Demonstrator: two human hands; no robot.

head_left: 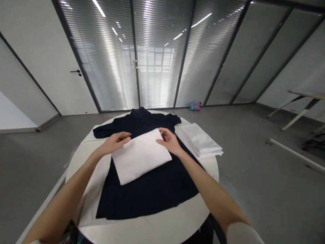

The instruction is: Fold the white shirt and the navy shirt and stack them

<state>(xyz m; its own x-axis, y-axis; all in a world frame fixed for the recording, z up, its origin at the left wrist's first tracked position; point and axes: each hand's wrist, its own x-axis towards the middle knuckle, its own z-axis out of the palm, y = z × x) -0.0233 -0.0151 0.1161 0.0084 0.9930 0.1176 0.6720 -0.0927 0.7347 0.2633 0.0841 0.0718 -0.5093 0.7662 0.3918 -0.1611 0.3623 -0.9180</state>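
Note:
A folded white cloth (pixel 142 157) is held at a tilt over a dark navy short-sleeved shirt (pixel 152 193). My left hand (pixel 115 144) grips its upper left edge, thumb on top and fingers curled behind. At the upper right corner, my right hand (pixel 169 140) pinches the cloth between thumb and fingers. The shirt lies spread out, collar pointing away from me, its middle hidden under the cloth and my hands. To the right of the shirt sits a stack of folded white cloths (pixel 200 139).
Everything rests on a round white table (pixel 177 217). White fabric (pixel 92 189) shows beneath the shirt's left side. Beyond the table stand glass partitions (pixel 157 67) with blinds and a white door (pixel 50 67). A blue and pink object (pixel 195 106) lies on the floor by the glass.

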